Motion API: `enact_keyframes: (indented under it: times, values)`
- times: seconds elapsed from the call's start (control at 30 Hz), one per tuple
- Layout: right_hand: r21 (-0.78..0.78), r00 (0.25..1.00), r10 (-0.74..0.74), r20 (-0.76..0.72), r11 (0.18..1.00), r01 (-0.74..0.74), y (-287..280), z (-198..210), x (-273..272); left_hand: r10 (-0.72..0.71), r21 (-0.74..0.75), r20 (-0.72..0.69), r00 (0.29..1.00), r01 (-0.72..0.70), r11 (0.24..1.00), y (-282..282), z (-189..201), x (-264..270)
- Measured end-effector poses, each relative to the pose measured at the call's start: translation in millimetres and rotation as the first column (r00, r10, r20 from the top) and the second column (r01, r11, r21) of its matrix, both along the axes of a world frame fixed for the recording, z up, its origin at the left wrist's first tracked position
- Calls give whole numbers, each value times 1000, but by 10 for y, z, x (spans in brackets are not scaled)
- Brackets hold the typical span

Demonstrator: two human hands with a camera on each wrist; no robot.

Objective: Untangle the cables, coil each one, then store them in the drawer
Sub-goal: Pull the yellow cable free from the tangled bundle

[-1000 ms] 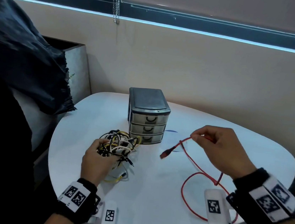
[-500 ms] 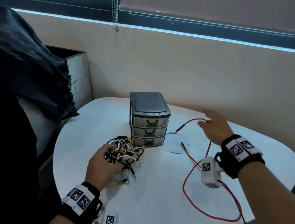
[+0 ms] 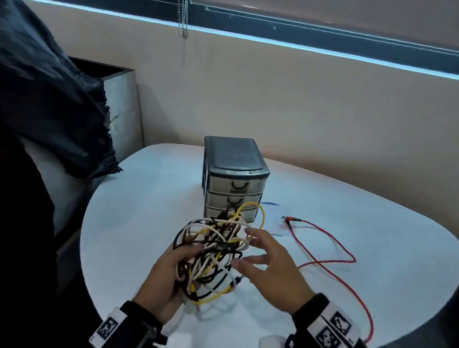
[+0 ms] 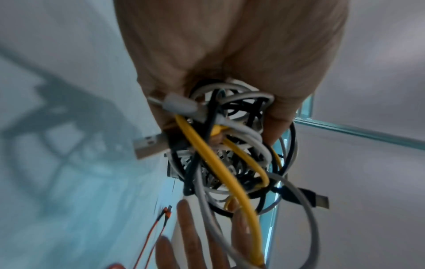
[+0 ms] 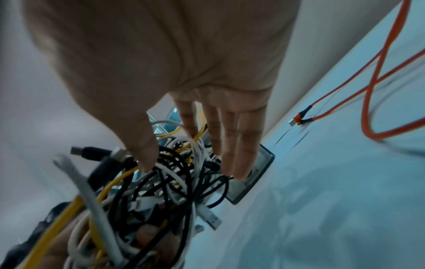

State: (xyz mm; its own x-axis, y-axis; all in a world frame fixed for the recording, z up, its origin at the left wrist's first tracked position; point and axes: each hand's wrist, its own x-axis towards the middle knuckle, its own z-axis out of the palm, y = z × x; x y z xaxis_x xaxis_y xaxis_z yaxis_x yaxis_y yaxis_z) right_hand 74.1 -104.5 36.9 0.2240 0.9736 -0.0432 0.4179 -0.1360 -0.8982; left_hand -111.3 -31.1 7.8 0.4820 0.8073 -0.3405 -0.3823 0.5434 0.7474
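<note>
In the lower middle of the head view, the left hand (image 3: 164, 280) is gripping a tangled bundle of cables (image 3: 212, 254), its fingers curling around the lower part of the knot and holding it up above the white table (image 3: 141, 221). The bundle is mixing yellow, white and black cords; one yellow loop is rising from its top in front of the lowest drawer. In the left wrist view the bundle (image 4: 230, 149) is filling the centre of the frame, with a silver USB plug (image 4: 149, 146) sticking out toward the left edge and a black-sleeved plug toward the right.

The right hand (image 3: 273, 274) is sitting just right of the bundle with its fingers spread wide and nearly straight, holding nothing; the fingertips are touching or almost touching the outer strands. In the right wrist view the fingers (image 5: 232, 145) are reaching down into the middle of the frame over the cables (image 5: 165, 185).

A red cable (image 3: 336, 262) is lying loose on the table in the right half of the head view, well apart from both hands, its plug end pointing toward the drawer unit (image 3: 233, 177). That small grey three-drawer unit is standing at the centre of the frame behind the bundle, all drawers closed. A black cloth (image 3: 36, 86) is hanging at the upper left.
</note>
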Motion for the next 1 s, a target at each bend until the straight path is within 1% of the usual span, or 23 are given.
enact_keyframes:
  times: [0.1, 0.17, 0.23, 0.3, 0.4, 0.43, 0.47, 0.53, 0.57, 0.63, 0.7, 0.73, 0.77, 0.83, 0.87, 0.93, 1.0]
  values:
    - [117, 991, -57, -124, 990, 72, -36, 125, -98, -63, -122, 153, 986, 82, 989, -66, 28, 9]
    - [179, 993, -33, -109, 982, 53, -85, 210, -157, -78, -174, 189, 979, 112, 978, -99, 11, 8]
    - [207, 998, -4, -66, 978, 17, -135, 278, -202, -132, -160, 185, 974, 162, 974, -113, -32, -2]
    - [196, 999, 5, -50, 981, 5, -173, 315, -208, -179, -115, 165, 970, 199, 973, -131, -29, -21]
    - [198, 1000, 5, -28, 980, 0, -217, 326, -237, -194, -19, 139, 971, 198, 980, -154, 32, -29]
    - [210, 999, -33, -4, 977, 33, -234, 321, -269, -169, 21, 127, 977, 168, 986, -165, 65, -20]
    - [246, 993, -102, 62, 966, 83, -252, 310, -305, -130, 65, 116, 985, 123, 990, -156, 63, -10]
    - [380, 934, -254, 252, 914, 146, -284, 314, -404, -58, 127, 92, 994, 46, 991, -158, 104, 12]
    - [441, 899, -311, 308, 884, 155, -299, 336, -450, -39, 143, 91, 995, 25, 989, -165, 128, 20]
    - [560, 861, -399, 315, 811, 171, -319, 395, -513, -29, 176, 109, 994, 10, 984, -177, 166, 15]
    - [661, 839, -448, 309, 736, 150, -331, 437, -526, -15, 156, 152, 988, -9, 988, -198, 237, 12]
    - [667, 850, -428, 306, 734, 130, -329, 451, -518, -18, 128, 182, 983, -5, 992, -202, 265, 9]
    - [641, 883, -378, 280, 758, 121, -318, 467, -501, -25, 98, 208, 978, 5, 995, -208, 297, 10]
    - [516, 968, -220, 124, 847, 126, -298, 479, -452, -34, 38, 234, 972, 25, 999, -216, 359, 3]
    - [452, 989, -144, 26, 884, 117, -303, 481, -432, -38, 19, 246, 969, 34, 999, -213, 371, -1]
    - [387, 992, -28, -125, 919, 75, -345, 505, -425, -35, 12, 260, 965, 33, 999, -217, 401, -9]
    - [351, 980, 41, -196, 936, 31, -394, 546, -473, -32, 31, 244, 969, 25, 999, -235, 437, 0]
